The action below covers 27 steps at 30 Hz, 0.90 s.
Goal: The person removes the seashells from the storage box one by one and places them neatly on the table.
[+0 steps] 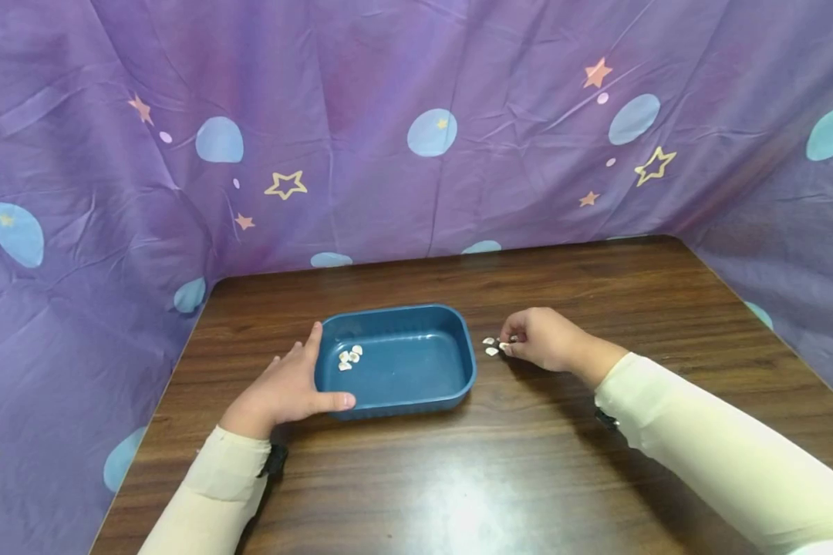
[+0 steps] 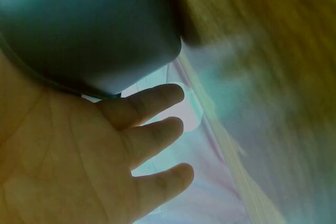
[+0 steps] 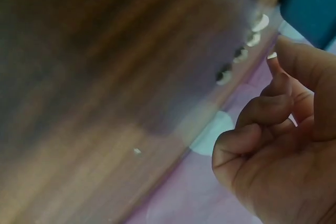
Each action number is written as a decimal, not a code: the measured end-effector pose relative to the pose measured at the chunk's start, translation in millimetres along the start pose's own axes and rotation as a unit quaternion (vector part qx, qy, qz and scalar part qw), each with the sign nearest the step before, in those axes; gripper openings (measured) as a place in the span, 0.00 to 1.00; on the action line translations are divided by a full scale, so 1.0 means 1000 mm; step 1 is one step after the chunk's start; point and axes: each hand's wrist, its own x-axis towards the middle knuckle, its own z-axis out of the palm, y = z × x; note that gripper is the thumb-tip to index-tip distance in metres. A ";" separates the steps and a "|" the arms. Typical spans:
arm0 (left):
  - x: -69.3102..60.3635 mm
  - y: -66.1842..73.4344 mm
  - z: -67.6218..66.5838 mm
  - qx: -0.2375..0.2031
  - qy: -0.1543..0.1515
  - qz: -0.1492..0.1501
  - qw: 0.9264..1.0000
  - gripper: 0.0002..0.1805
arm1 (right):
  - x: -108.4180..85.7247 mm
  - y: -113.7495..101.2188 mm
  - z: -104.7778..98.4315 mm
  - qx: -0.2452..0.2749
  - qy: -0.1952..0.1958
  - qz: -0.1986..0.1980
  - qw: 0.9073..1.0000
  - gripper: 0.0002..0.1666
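Note:
A blue plastic tub stands on the table, with several small white pieces lying at its left end. My left hand spreads around that end, thumb on the near rim and index finger by the far left corner. Three straight fingers of it show under the tub's dark wall in the left wrist view. To the right of the tub, my right hand pinches one small white piece between thumb and index finger. Beside its fingertips lie several more loose white pieces; their exact kind is unclear.
The brown wood-grain table carries the tub and the pieces. A purple curtain with stars and blue spots hangs behind the table and along both sides. A tiny pale speck shows on the wood in the right wrist view.

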 end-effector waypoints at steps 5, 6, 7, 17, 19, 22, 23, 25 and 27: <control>0.000 0.001 0.001 -0.001 0.001 0.002 1.000 0.79 | -0.002 0.003 0.008 -0.041 -0.011 0.005 0.999 0.06; 0.000 0.001 0.001 -0.001 0.001 0.003 1.000 0.79 | -0.003 0.004 0.009 -0.045 -0.013 0.005 0.999 0.06; -0.001 0.001 0.001 -0.001 0.002 0.003 1.000 0.79 | -0.003 0.004 0.009 -0.048 -0.014 0.007 0.999 0.06; -0.001 0.003 -0.001 0.001 0.004 0.002 1.000 0.78 | 0.001 0.004 0.009 -0.074 0.007 0.003 0.997 0.02; -0.001 0.002 -0.001 0.002 0.004 0.002 1.000 0.78 | 0.001 0.004 0.008 -0.074 0.007 0.005 0.997 0.03; -0.001 0.002 -0.001 0.005 0.004 0.002 1.000 0.78 | 0.002 0.003 0.008 -0.077 0.005 0.015 0.997 0.04; -0.001 0.002 -0.001 0.005 0.005 0.002 1.000 0.78 | 0.002 0.004 0.007 -0.078 0.004 0.016 0.997 0.05; -0.001 0.002 -0.001 0.005 0.005 0.004 1.000 0.78 | 0.001 0.004 0.007 -0.079 0.001 0.020 0.997 0.05; -0.001 0.002 -0.001 0.003 0.004 0.004 1.000 0.78 | 0.001 0.003 0.007 -0.079 -0.002 0.024 0.997 0.05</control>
